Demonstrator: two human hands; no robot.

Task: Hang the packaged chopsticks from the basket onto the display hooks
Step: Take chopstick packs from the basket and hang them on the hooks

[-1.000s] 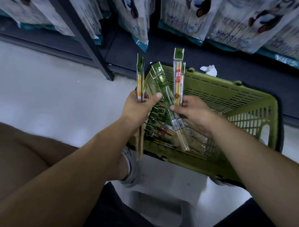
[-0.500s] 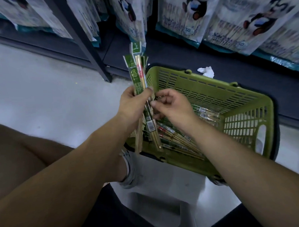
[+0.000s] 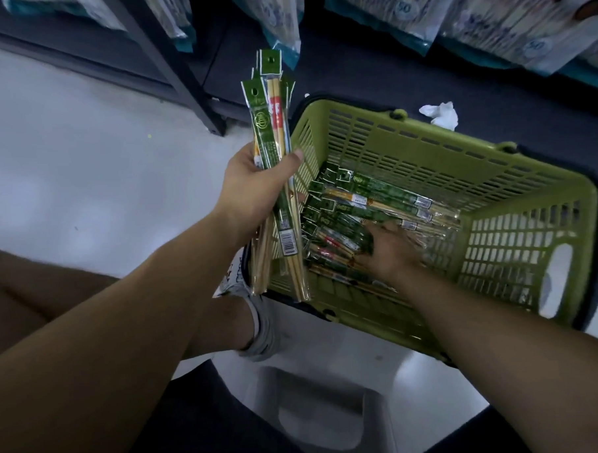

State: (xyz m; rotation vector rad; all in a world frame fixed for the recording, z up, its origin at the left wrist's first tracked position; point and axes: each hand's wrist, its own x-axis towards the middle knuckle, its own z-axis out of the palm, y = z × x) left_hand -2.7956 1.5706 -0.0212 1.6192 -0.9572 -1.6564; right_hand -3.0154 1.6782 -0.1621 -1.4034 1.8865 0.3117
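Chopstick packs (image 3: 277, 179) upright, clamped between left hand (image 3: 251, 190) thumb, fingers.

Legible: 50 in a round badge on a hanging bag (image 3: 394, 10), 50 again on the neighbouring bag (image 3: 522, 28). Barcode label (image 3: 288, 242) on a held chopstick pack (image 3: 272, 124), digits too small; logo unreadable.

Pale glossy floor (image 3: 83, 174); dark metal shelving (image 3: 177, 70); grey plastic stool (image 3: 297, 384) below; dim light.
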